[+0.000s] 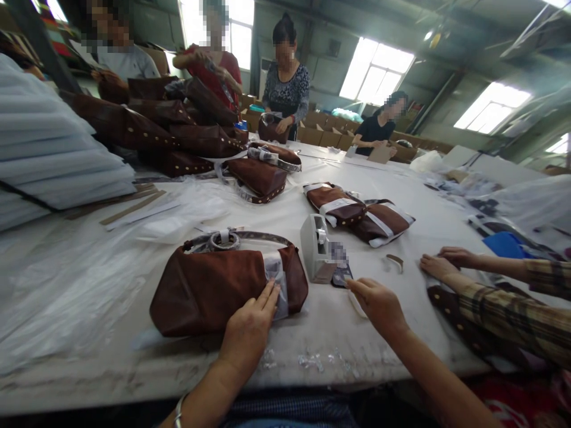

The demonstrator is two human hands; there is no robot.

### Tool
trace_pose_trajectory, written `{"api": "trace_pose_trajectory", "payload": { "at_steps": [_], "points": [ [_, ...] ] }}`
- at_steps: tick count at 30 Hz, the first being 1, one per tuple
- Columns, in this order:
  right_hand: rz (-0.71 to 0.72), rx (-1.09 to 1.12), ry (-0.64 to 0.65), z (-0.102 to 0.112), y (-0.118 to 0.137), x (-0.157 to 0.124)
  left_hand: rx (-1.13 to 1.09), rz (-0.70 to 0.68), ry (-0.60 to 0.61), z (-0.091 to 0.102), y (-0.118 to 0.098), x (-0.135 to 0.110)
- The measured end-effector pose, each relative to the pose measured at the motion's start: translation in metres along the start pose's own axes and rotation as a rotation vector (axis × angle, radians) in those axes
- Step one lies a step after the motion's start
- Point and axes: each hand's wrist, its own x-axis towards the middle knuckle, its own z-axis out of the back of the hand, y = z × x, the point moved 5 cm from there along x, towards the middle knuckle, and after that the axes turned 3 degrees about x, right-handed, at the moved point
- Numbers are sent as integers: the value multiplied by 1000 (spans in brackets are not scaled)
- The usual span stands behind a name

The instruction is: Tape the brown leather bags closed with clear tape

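Observation:
A brown leather handbag (209, 291) lies on its side before me, its strap along the top and a wrapped ring at the strap's end. My left hand (252, 318) rests on the bag, fingers stretched flat over a band of white wrapping (274, 267) near its right end. To the right, my right hand (377, 303) is held over the table with thumb and fingers pinched together. What sits in that pinch is too small to make out. A pale curved strip (357, 306) shows just below the fingers. A grey tape dispenser (319, 255) and a dark phone-like object (341, 274) are beside this hand.
Two wrapped brown bags (336, 205) lie beyond the dispenser. Brown bags (147, 125) are piled at back left, near stacked white foam sheets (40, 142). A co-worker's hands (441, 266) rest on another bag at right. Several people stand across the table (303, 351).

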Motion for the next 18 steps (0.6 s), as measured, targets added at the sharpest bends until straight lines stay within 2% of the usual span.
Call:
{"api": "trace_pose_trajectory", "payload": {
  "at_steps": [3, 5, 8, 14, 16, 18],
  "points": [
    [297, -154, 105, 21, 15, 10, 0, -1, 12, 1, 0, 0],
    [436, -127, 183, 32, 28, 21, -6, 0, 15, 1, 0, 0],
    [566, -15, 285, 39, 54, 39, -28, 18, 19, 0, 0, 0],
    [712, 257, 325, 29, 114, 60, -60, 43, 76, -1, -1, 0],
    [705, 427, 344, 23, 130, 65, -52, 46, 104, 0, -1, 1],
    [637, 648, 372, 19, 144, 67, -53, 48, 125, 1, -1, 1]
  ]
}}
